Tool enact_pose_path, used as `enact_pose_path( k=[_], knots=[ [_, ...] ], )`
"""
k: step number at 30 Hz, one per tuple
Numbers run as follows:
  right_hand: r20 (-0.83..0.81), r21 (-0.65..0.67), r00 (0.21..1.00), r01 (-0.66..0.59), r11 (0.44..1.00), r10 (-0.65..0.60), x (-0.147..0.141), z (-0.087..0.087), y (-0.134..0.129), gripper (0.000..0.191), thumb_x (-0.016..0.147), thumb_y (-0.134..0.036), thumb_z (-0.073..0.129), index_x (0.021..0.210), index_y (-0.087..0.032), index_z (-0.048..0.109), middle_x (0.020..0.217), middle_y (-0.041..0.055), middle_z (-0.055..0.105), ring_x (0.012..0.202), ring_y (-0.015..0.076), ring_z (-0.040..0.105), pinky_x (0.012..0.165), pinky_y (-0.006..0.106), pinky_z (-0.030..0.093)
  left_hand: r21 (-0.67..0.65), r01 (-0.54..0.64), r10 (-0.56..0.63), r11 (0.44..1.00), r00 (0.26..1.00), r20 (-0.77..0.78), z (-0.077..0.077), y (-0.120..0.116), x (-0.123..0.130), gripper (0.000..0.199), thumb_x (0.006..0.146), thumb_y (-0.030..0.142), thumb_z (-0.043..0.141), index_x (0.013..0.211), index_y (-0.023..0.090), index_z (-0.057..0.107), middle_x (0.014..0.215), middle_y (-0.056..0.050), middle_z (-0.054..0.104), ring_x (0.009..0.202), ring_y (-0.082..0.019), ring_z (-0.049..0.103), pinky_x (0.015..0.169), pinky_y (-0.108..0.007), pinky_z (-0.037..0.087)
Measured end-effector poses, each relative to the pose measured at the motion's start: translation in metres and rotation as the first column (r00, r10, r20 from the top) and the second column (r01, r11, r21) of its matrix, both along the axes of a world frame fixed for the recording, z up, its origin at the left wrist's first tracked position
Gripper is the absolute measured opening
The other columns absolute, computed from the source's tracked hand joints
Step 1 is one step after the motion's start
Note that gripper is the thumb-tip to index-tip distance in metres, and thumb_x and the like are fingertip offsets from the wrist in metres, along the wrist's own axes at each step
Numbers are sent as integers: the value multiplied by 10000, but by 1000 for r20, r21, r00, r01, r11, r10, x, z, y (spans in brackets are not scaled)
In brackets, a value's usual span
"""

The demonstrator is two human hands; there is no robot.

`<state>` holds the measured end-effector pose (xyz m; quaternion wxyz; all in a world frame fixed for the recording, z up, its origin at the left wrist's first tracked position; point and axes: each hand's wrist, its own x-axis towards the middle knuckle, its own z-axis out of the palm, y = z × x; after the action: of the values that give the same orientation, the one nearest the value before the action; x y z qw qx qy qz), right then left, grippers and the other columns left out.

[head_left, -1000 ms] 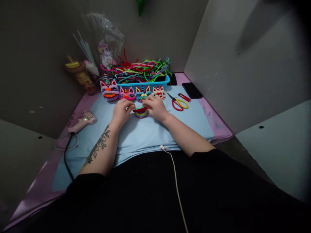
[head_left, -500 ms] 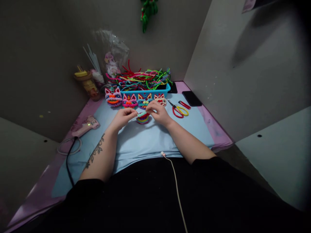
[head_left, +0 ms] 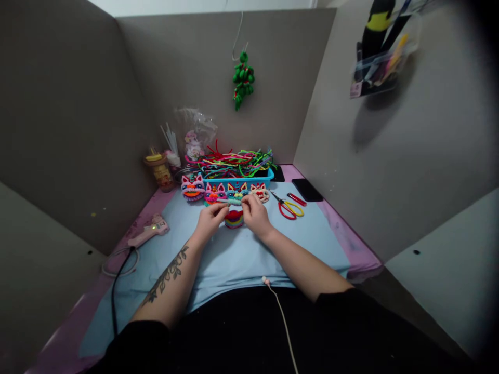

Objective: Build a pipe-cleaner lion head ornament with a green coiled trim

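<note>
While a pink glue gun point(head_left: 150, 232) lay on the far left of the blue cloth point(head_left: 304, 244), a brown cup point(head_left: 160, 174) stood behind it near the wall, with white sticks point(head_left: 170, 137) rising just beside. Next along sat a pink-and-purple animal head point(head_left: 193, 188), first in a row of four fuzzy ones. Then came the left hand point(head_left: 210, 221), thumb and fingertips pinched together on a pale mint strip point(head_left: 234, 202). I saw that strip held up between the two hands, roughly level, in front of the pink head point(head_left: 215, 192) and the blue head point(head_left: 236, 191). Just below it, a red, rainbow-banded piece point(head_left: 234, 219) rested on the cloth. Behind the row, a blue basket point(head_left: 238, 183) overflowed with colored fuzzy stems point(head_left: 234, 162), and a green ornament point(head_left: 244, 78) hung above. The right hand point(head_left: 256, 214) had its fingertips closed on the strip's right end, near the cream-and-red head point(head_left: 260, 192). Farther right lay open scissors point(head_left: 287, 209), a slim red tool point(head_left: 297, 199) and a black phone point(head_left: 307, 190).
</note>
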<state>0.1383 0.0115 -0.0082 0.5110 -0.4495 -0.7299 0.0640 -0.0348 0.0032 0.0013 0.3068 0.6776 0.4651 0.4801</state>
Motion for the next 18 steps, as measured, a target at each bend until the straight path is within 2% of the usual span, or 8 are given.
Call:
enact_pose_path(
  k=[9, 15, 18],
  knots=[
    [259, 46, 946, 190, 981, -195, -2, -2, -3, 198, 877, -181, 426, 963, -196, 603, 962, 73, 589, 765, 168, 566, 600, 242, 389, 212, -90, 140, 973, 962, -233, -4, 3, -2, 200, 821, 293, 517, 832, 157, 663, 724, -34, 667, 620, -135, 574, 596, -243, 446],
    [429, 75, 867, 245, 967, -253, -2, -3, -4, 212, 827, -156, 468, 933, -230, 637, 927, 57, 599, 663, 151, 553, 516, 243, 297, 333, -61, 221, 941, 855, -469, -10, 2, -3, 198, 860, 267, 472, 843, 178, 649, 835, -65, 684, 777, -181, 616, 721, -289, 462],
    [473, 86, 846, 233, 969, -245, -1, -3, -3, 215, 806, -148, 486, 926, -236, 642, 918, 54, 606, 640, 148, 543, 518, 253, 285, 363, -59, 256, 930, 811, -526, -12, 1, -4, 177, 854, 281, 497, 849, 186, 647, 830, -60, 675, 773, -180, 618, 715, -285, 465]
  ],
)
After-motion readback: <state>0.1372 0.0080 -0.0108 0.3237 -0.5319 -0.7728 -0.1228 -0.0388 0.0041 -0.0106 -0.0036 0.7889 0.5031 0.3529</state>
